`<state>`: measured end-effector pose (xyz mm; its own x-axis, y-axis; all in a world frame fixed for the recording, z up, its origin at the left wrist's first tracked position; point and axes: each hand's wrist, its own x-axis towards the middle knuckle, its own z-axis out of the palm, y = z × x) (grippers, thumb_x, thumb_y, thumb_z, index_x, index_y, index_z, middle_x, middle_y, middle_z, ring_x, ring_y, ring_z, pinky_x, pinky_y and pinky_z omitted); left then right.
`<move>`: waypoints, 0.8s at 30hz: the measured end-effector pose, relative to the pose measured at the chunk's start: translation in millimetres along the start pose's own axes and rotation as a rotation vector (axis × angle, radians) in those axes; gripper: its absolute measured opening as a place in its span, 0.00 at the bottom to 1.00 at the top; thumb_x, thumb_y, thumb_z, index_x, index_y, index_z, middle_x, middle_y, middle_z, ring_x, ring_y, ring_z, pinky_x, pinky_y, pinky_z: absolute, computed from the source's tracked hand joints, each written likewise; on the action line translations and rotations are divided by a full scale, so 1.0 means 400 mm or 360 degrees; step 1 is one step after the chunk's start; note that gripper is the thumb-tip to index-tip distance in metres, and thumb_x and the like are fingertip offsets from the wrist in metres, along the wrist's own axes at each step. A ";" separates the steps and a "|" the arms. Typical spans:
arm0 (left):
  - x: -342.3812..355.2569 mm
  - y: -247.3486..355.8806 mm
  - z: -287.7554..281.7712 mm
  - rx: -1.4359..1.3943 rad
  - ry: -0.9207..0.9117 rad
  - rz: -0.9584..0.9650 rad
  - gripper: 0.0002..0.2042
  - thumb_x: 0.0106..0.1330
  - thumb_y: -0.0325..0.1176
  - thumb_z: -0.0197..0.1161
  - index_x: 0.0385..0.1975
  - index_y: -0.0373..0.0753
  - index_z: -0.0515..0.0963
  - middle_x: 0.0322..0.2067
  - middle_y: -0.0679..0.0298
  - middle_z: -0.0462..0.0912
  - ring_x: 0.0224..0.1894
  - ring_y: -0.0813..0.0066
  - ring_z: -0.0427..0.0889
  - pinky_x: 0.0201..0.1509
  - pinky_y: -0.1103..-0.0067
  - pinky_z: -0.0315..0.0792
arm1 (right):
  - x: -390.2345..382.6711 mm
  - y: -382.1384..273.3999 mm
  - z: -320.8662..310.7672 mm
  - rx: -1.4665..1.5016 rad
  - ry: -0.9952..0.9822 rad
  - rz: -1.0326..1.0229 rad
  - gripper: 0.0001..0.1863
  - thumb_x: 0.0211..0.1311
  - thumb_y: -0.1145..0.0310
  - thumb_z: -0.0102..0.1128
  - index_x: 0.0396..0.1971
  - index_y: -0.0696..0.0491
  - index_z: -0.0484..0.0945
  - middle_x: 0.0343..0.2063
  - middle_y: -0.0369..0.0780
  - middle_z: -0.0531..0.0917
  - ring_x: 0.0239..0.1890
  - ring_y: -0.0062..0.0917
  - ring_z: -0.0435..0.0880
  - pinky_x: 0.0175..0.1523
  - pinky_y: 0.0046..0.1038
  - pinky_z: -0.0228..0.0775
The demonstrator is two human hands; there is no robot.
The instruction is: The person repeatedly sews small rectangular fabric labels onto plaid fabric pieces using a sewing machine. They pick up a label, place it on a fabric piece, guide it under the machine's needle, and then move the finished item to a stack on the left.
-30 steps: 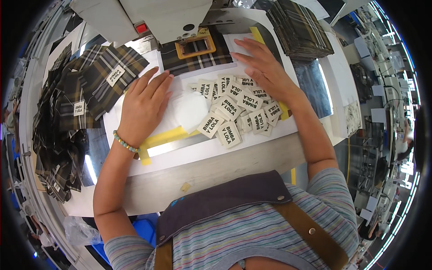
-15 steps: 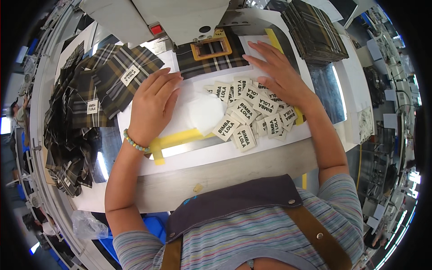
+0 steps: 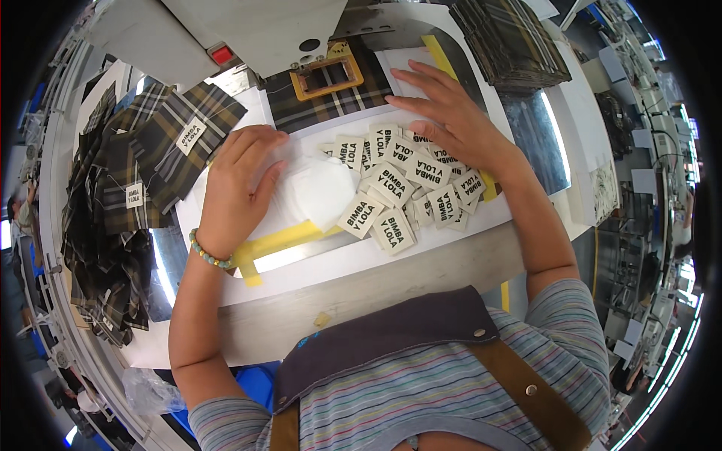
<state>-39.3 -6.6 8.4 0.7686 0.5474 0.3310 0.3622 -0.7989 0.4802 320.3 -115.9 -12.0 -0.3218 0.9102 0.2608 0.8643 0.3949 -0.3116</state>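
Observation:
Under the white sewing machine head [image 3: 263, 30], a dark plaid fabric piece [image 3: 289, 105] lies on the white work plate with an orange clamp frame [image 3: 327, 79] over it. My left hand [image 3: 242, 180], wearing a bead bracelet, rests on the plate left of the fabric, fingers bent, thumb apart, holding nothing visible. To the right of the fabric, my right hand [image 3: 450, 120] hovers with fingers spread, above the pile's far right edge. Several cream printed labels [image 3: 391, 184] are heaped between the hands. Beside them is a stack of thin white sheets [image 3: 325, 192].
Plaid pieces with labels attached [image 3: 192, 131] form a messy heap at left. A neat stack of plaid pieces [image 3: 515, 45] stands at the far right. Yellow tape [image 3: 274, 240] marks the plate edge. Below the table at left are a clear plastic bag [image 3: 150, 391] and a blue bin [image 3: 252, 385].
The whole view has shifted, so the machine and table sit further left. My left hand's fingers have bent more. My right hand stays spread in about the same place beside the fabric.

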 end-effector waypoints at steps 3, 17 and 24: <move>0.007 0.007 0.019 0.0138 0.0145 0.0184 0.17 0.61 0.19 0.71 0.51 0.32 0.84 0.51 0.55 0.89 0.59 0.50 0.84 0.63 0.62 0.79 | 0.000 -0.003 0.003 0.0010 0.0011 0.0011 0.23 0.81 0.56 0.55 0.69 0.46 0.81 0.79 0.40 0.68 0.83 0.44 0.56 0.84 0.47 0.51; -0.006 -0.010 0.020 0.0144 0.0089 0.0178 0.15 0.64 0.21 0.70 0.51 0.33 0.84 0.53 0.56 0.89 0.61 0.50 0.83 0.65 0.62 0.79 | 0.042 -0.054 -0.041 0.0058 0.0152 0.0075 0.14 0.70 0.64 0.69 0.51 0.53 0.89 0.58 0.39 0.84 0.64 0.37 0.78 0.68 0.39 0.71; -0.011 -0.007 0.006 0.0043 0.0112 0.0111 0.17 0.66 0.21 0.69 0.54 0.35 0.85 0.56 0.57 0.89 0.63 0.53 0.83 0.68 0.66 0.76 | 0.094 -0.111 -0.023 0.0318 0.0014 0.0268 0.12 0.65 0.60 0.73 0.35 0.54 0.91 0.39 0.37 0.87 0.47 0.31 0.83 0.52 0.34 0.76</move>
<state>-42.4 -7.5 3.6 0.7537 0.5058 0.4197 0.3239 -0.8415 0.4323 273.5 -100.4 20.2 -0.1758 0.9644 0.1974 0.8118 0.2555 -0.5251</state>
